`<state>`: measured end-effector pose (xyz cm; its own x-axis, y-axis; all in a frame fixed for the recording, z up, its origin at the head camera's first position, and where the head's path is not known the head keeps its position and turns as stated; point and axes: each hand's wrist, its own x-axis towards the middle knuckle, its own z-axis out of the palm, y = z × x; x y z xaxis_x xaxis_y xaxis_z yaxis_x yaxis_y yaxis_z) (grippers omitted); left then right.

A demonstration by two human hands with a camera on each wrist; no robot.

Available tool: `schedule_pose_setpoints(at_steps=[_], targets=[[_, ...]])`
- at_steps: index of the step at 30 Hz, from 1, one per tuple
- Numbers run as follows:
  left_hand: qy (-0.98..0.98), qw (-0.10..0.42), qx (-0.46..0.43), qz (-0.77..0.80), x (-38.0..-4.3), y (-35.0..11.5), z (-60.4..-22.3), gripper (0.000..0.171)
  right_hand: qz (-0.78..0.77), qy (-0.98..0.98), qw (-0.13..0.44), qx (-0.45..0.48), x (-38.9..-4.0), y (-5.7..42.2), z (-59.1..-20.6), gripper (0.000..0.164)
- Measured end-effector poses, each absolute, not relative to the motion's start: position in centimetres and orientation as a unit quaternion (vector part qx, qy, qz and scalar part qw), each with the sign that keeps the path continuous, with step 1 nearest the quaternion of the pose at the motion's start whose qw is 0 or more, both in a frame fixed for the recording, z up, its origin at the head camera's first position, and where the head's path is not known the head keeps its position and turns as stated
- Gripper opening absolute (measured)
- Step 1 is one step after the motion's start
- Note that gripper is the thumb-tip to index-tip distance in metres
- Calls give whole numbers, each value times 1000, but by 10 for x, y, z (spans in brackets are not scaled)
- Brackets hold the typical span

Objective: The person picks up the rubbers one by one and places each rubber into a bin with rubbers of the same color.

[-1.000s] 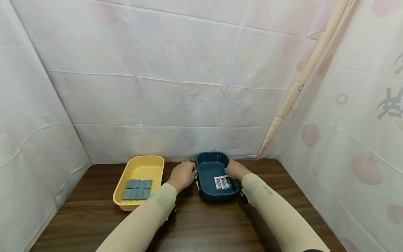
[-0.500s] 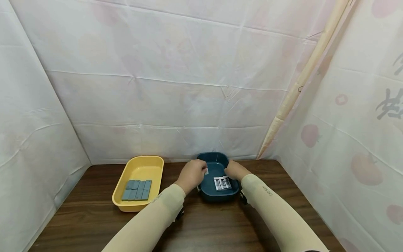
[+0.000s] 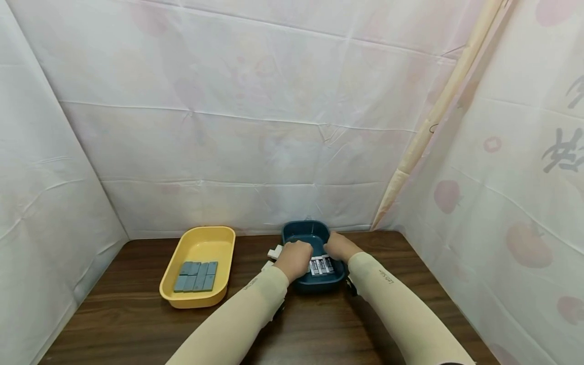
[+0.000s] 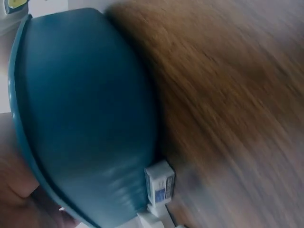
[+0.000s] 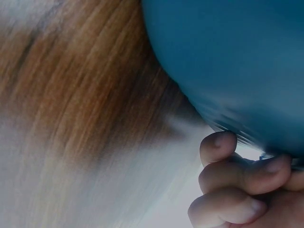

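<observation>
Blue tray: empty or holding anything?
Not empty: in the head view, printed white blocks lie inside the blue tray, toward its near end.

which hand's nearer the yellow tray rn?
Left. The left hand is over the left side of the blue tray, right of the yellow tray; the right hand is farther right, at the blue tray's right rim.

Dark brown wood table (image 3: 315,332) with streaked grain.
Carries a yellow tray (image 3: 210,251) toward ten o'clock, a blue tray (image 3: 317,286) toward one, and a few white blocks (image 3: 275,252) between the two near twelve o'clock, just beside the blue tray; runs out of view at six o'clock.
</observation>
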<state>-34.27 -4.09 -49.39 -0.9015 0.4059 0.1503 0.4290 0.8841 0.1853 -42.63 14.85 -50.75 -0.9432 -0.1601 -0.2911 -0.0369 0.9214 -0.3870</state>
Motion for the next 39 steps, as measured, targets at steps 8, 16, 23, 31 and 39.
schedule_pose_setpoints(at_steps=[8, 16, 23, 31, 39], targets=[[-976, 8, -205, -67, -338, -38, -491, 17, -195, 966, 161, -52, -427, 148, -509, 74], [-971, -15, -223, -86, -342, -37, -493, 28, -196, 966, 159, -51, -427, 149, -507, 73], [-969, -20, -221, -111, -346, -37, -495, 30, -191, 968, 157, -48, -427, 150, -508, 74], [-958, 65, -232, -157, -349, -52, -493, 17, -193, 968, 154, -49, -428, 148, -508, 73], [-943, 145, -130, -269, -354, -79, -494, 20, -201, 967, 154, -41, -428, 149, -511, 72]])
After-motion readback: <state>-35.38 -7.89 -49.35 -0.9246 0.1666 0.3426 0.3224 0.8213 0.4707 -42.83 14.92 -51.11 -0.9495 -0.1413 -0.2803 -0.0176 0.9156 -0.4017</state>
